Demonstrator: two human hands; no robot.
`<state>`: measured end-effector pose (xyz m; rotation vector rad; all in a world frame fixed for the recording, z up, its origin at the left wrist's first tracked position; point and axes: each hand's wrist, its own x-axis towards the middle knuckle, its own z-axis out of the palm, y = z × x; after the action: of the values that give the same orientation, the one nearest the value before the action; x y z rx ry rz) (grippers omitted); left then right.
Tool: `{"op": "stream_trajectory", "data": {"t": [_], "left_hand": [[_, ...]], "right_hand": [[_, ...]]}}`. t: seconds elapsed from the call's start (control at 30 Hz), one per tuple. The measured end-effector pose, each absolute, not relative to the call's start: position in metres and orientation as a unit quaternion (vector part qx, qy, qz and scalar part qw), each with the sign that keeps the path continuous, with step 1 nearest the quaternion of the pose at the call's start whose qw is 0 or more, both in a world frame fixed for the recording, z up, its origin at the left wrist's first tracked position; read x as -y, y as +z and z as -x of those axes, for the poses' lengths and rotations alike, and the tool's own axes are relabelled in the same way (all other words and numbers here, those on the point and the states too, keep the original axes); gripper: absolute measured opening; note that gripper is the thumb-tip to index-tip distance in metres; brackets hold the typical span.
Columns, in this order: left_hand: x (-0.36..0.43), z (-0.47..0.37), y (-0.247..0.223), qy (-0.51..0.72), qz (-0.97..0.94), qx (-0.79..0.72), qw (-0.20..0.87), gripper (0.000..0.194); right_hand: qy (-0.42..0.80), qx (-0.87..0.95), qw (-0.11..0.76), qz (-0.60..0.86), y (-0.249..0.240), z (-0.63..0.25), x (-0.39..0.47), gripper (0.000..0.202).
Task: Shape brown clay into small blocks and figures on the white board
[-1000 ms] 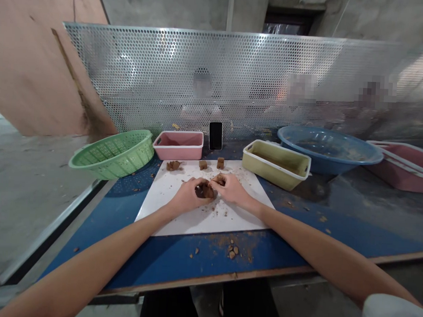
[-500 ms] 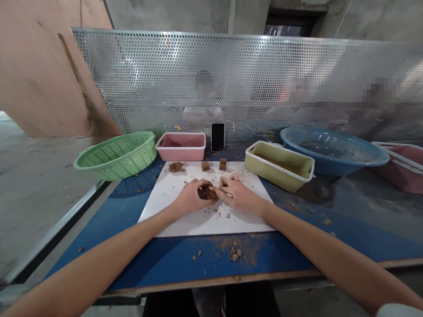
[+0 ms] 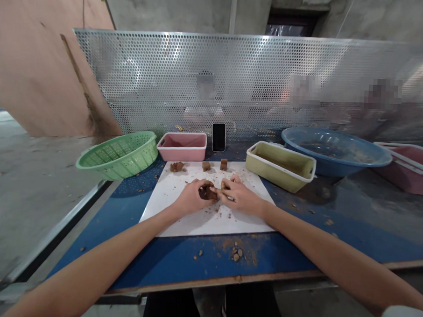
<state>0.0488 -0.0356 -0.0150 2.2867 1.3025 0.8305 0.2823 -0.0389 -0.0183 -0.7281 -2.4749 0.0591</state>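
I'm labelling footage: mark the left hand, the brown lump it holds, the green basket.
Left hand [image 3: 189,196]: head view, back of hand.
Brown lump [image 3: 212,194]: head view, exposed part.
Green basket [image 3: 134,164]: head view, outer wall.

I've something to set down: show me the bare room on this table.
Widest: the blue tabletop between the right forearm and blue basin, bar a few crumbs. Smaller: left of the left forearm, before the green basket. Crowded: the white board, with the left hand and right hand at a brown lump, brown pieces along its far edge.
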Motion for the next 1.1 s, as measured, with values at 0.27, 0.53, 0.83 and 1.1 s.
{"op": "stream_trajectory", "data": {"t": [0.27,0.53,0.83,1.1], "left_hand": [[0.035,-0.048,-0.016,0.289,-0.813,-0.47,0.188,0.039],[0.033,-0.047,-0.017,0.29,-0.814,-0.467,0.187,0.04],[0.035,-0.049,-0.016,0.292,-0.816,-0.464,0.183,0.041],[0.034,-0.048,-0.019,0.301,-0.811,-0.465,0.186,0.041]], "right_hand": [[0.028,0.924,0.258,0.279,-0.018,-0.277,0.042,0.039],[0.039,0.925,0.257,0.278,-0.016,-0.277,0.044,0.037],[0.026,0.927,0.278,0.252,-0.018,-0.283,0.04,0.035],[0.01,0.92,0.288,0.265,-0.021,-0.286,0.036,0.031]]}}
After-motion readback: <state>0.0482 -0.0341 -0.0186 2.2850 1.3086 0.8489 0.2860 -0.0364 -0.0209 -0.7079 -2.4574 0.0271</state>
